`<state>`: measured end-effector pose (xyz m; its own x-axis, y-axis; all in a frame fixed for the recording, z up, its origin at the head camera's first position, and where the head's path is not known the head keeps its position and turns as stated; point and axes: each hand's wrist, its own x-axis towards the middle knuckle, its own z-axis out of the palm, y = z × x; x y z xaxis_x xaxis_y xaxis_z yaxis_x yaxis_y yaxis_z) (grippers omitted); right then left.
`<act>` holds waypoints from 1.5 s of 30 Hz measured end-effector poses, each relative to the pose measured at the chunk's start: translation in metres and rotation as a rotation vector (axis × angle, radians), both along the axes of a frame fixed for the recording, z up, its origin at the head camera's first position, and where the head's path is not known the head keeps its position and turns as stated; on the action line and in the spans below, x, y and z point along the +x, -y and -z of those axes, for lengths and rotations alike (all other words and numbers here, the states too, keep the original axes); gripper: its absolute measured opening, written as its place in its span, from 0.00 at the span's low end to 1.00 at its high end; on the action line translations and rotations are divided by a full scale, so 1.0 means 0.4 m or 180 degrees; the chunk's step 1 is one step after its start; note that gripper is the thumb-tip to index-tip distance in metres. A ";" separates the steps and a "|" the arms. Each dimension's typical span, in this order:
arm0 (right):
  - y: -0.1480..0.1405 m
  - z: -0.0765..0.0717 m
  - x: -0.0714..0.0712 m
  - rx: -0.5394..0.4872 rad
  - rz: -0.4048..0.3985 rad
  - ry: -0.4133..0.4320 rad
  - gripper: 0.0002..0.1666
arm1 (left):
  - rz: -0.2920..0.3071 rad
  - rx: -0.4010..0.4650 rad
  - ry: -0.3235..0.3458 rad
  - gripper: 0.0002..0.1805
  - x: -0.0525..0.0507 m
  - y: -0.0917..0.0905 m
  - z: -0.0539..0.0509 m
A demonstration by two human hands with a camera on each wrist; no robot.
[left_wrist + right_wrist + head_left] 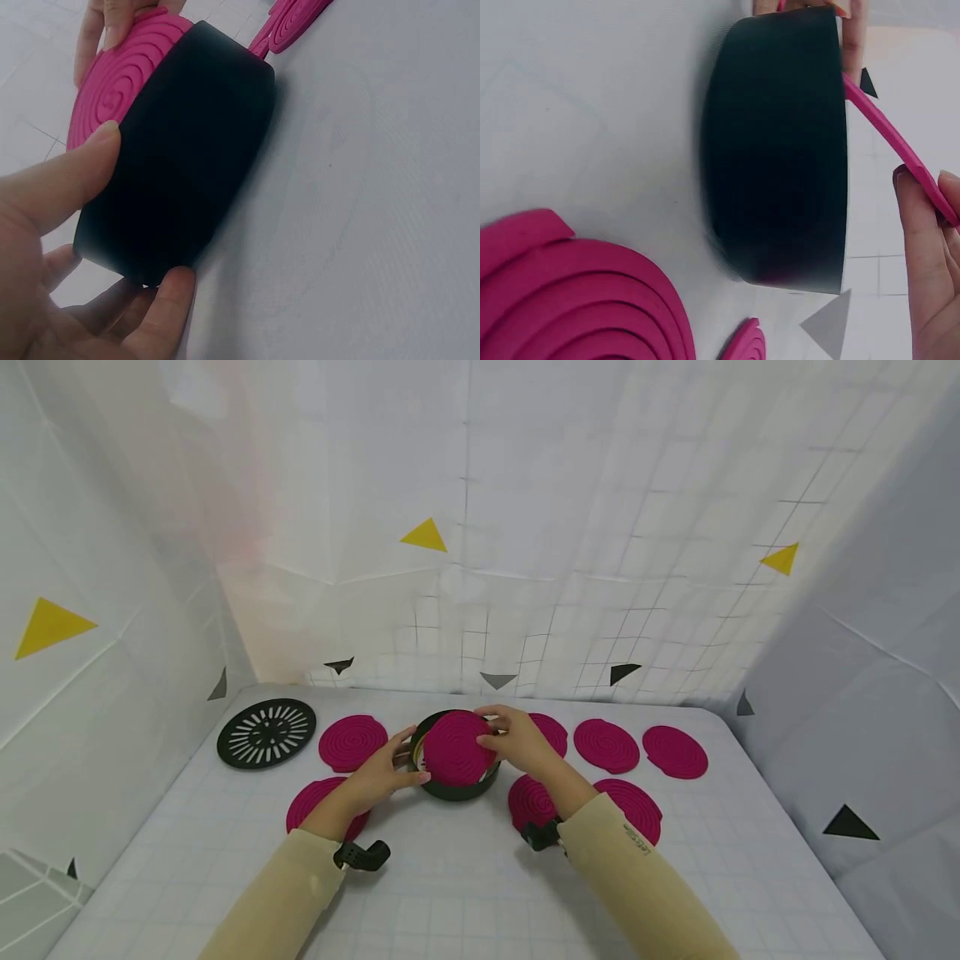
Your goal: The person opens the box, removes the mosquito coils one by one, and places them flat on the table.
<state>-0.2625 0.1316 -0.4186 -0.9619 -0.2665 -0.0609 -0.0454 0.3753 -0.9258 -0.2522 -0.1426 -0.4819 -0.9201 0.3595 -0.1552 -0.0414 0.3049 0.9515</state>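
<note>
A low, round black container (453,792) stands on the table in front of me. My left hand (381,774) grips its left side; in the left wrist view the thumb lies at the rim and the other fingers at the lower wall of the container (180,150). With its thumb and fingers, my right hand (521,743) pinches the right edge of a magenta spiral coaster (457,747) above the container. The right wrist view shows this coaster (892,135) tilted, its far edge at the container's rim. The coaster hides most of the container's inside.
A black slotted disc (267,733) lies at the back left. More magenta coasters lie on both sides: one (353,743) behind the left wrist, another (311,797) partly under the left forearm, several to the right, including one (607,746) and one (675,752). White sheeting surrounds the table.
</note>
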 end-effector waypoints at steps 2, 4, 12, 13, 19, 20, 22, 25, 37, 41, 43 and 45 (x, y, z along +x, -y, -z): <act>-0.006 -0.007 0.004 -0.0012 0.0033 -0.0024 0.30 | 0.0007 0.0006 0.0007 0.55 0.000 0.000 0.000; -0.014 -0.013 0.009 -0.0030 0.0064 -0.0050 0.30 | -0.0005 -0.0005 0.0029 0.55 0.001 0.000 0.000; -0.049 -0.036 0.026 -0.0215 0.0151 -0.0114 0.30 | -0.0019 -0.0025 0.0029 0.53 -0.002 -0.001 0.002; -0.054 -0.039 0.029 -0.0212 0.0171 -0.0125 0.30 | -0.0017 -0.0026 0.0034 0.53 -0.002 -0.001 0.002; -0.085 -0.065 0.049 -0.0167 0.0270 -0.0192 0.31 | -0.0069 -0.0107 0.0021 0.53 -0.001 -0.003 -0.001; -0.090 -0.070 0.053 -0.0149 0.0272 -0.0199 0.32 | -0.0084 -0.0118 0.0015 0.53 0.000 -0.003 -0.003; -0.100 -0.078 0.060 -0.0123 0.0288 -0.0199 0.32 | -0.0093 -0.0146 -0.0009 0.52 0.002 -0.004 -0.005; -0.114 -0.082 0.068 -0.0090 0.0279 -0.0198 0.32 | -0.0111 -0.0159 -0.0006 0.52 0.006 -0.005 -0.008; -0.174 -0.090 0.100 -0.0249 0.0342 -0.0204 0.33 | -0.0065 -0.0126 -0.0004 0.53 0.002 -0.005 -0.001; -0.197 -0.093 0.109 -0.0338 0.0320 -0.0233 0.33 | -0.0067 -0.0115 -0.0017 0.53 0.003 -0.006 -0.003; -0.209 -0.093 0.114 -0.0378 0.0308 -0.0261 0.33 | -0.0072 -0.0117 -0.0019 0.53 0.004 -0.006 -0.005; -0.220 -0.091 0.119 -0.0405 0.0317 -0.0289 0.33 | -0.0077 -0.0121 -0.0014 0.53 0.004 -0.006 -0.003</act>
